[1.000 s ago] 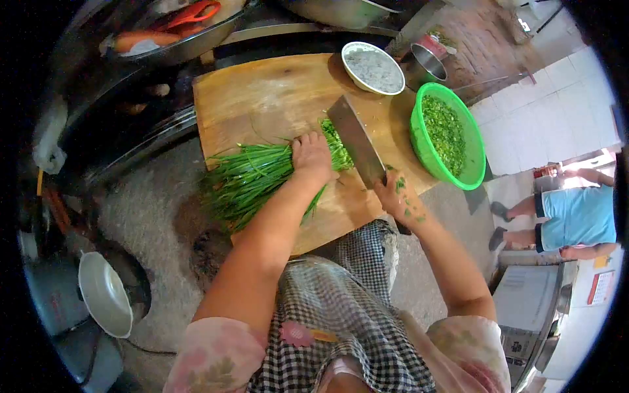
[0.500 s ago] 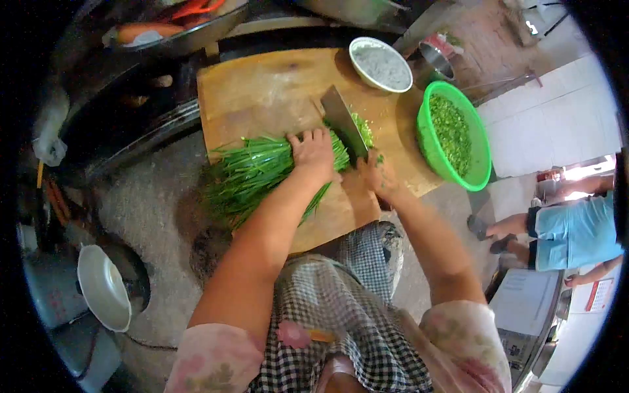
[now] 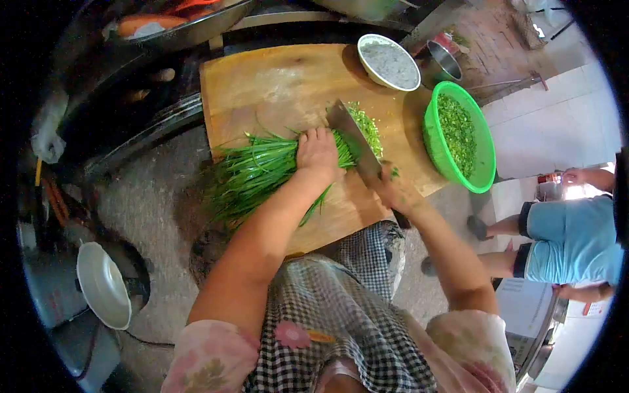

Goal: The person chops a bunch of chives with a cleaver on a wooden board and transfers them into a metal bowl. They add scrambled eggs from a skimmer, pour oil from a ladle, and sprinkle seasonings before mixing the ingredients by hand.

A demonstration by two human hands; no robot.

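Note:
A bunch of long green stalks (image 3: pixel 262 167) lies across the wooden board (image 3: pixel 262 78), its leafy ends hanging over the left edge. My left hand (image 3: pixel 317 152) presses down on the bunch near its cut end, fingers curled round it. In my right hand (image 3: pixel 393 187) is the handle of a broad cleaver (image 3: pixel 356 141), whose blade stands against the cut end of the stalks. Finely chopped green pieces (image 3: pixel 365 128) lie just right of the blade. Green bits stick to my right hand.
A green basket (image 3: pixel 488 157) of chopped greens stands at the board's right edge. Behind are a white bowl (image 3: pixel 390 62) and a metal pot (image 3: pixel 443 63). A pale basin (image 3: pixel 105 285) is at the lower left. Another person (image 3: pixel 567 232) stands at the far right.
The cleaver and my right hand have shifted slightly right and down, showing more chopped pieces. My left hand still holds the bunch. The other person's legs and arms have moved.

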